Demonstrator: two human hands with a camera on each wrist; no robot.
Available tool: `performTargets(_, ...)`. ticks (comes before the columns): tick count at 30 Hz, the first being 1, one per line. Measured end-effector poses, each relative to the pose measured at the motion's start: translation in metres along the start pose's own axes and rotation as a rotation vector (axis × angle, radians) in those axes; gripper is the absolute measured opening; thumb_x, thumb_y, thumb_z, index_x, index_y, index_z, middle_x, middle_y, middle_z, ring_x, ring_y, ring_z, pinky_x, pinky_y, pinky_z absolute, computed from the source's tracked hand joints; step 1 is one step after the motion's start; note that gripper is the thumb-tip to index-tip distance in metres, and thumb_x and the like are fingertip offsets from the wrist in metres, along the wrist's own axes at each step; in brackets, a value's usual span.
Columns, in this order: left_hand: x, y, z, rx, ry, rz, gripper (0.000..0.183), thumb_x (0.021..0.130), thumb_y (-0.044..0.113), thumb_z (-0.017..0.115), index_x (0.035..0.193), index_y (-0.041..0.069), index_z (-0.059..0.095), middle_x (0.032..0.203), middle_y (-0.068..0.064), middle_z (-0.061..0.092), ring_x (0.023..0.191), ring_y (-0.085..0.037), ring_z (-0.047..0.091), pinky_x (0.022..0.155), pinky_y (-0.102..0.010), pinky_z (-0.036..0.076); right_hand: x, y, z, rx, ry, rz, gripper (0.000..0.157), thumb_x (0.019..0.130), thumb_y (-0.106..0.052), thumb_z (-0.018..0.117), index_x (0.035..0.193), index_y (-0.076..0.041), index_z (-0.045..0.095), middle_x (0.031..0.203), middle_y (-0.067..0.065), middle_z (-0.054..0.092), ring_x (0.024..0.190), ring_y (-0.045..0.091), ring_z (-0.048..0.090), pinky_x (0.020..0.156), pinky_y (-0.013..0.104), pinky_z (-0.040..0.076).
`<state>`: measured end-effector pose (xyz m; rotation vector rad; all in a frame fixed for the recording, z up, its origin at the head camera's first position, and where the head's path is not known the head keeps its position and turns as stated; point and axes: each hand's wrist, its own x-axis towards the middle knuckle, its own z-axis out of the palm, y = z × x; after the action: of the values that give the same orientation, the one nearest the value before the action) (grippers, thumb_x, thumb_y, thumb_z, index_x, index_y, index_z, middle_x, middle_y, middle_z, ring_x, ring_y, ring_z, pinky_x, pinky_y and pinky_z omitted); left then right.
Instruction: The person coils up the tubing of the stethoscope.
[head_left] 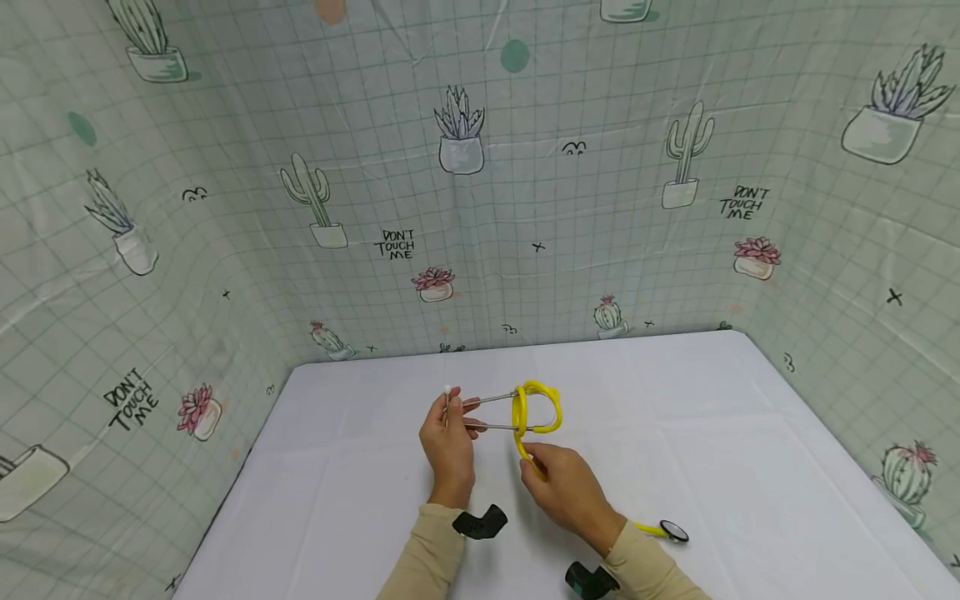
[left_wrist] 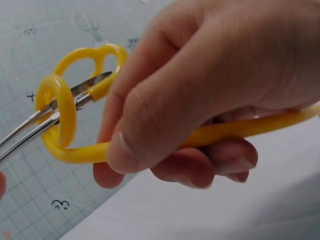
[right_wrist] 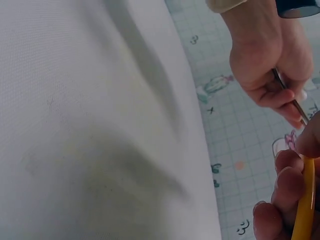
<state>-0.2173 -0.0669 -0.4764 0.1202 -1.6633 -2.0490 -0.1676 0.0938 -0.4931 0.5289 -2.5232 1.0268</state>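
A stethoscope with yellow tubing (head_left: 519,412) and metal ear tubes (head_left: 491,398) is held up over the table. My left hand (head_left: 448,450) grips the ear tubes near their ends, where one white ear tip (head_left: 447,389) shows. The tubing loops around the two metal tubes, as the left wrist view shows. Just below that loop my right hand (head_left: 572,492) pinches the tubing (left_wrist: 85,154) between thumb and fingers, and the tubing runs on through the palm. Beyond the right wrist lies the round chest piece (head_left: 674,531); some tubing is hidden behind that forearm.
A white-covered table (head_left: 360,433) lies under both hands. Patterned cloth walls (head_left: 510,200) with cactus drawings rise behind it and on both sides. Dark wrist devices (head_left: 480,523) sit over the sleeves.
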Motion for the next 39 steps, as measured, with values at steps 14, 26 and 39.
performTargets(14,0.0,-0.01,-0.001,0.099,-0.013,0.051,0.023,0.107,0.012,0.05,0.12,-0.002,0.062,0.099,-0.017,0.073,0.058,-0.023,0.066,0.051,-0.022,0.05,-0.002,-0.002,-0.004,-0.036,0.011,-0.053,0.01,0.087,-0.016,0.078,0.081,-0.013,0.07,0.06,-0.017,0.044,0.053,-0.001,0.038,0.048,0.019,0.035)
performTargets(26,-0.008,0.006,0.003,0.117,-0.037,0.056,0.019,0.104,-0.002,0.047,0.115,-0.009,0.06,0.094,-0.027,0.071,0.062,-0.047,0.064,0.049,-0.021,0.048,-0.005,-0.002,-0.002,-0.051,0.024,-0.094,0.012,0.082,-0.01,0.075,0.094,-0.007,0.075,0.065,-0.015,0.05,0.059,0.0,0.043,0.054,0.02,0.042)
performTargets(39,-0.001,-0.012,-0.008,0.173,-0.029,0.034,0.019,0.105,0.004,0.049,0.117,-0.004,0.062,0.095,-0.02,0.072,0.061,-0.038,0.067,0.049,-0.02,0.048,-0.006,-0.007,-0.019,-0.094,-0.062,-0.051,0.007,0.085,-0.013,0.075,0.089,-0.009,0.076,0.064,-0.016,0.051,0.058,0.0,0.042,0.051,0.02,0.039)
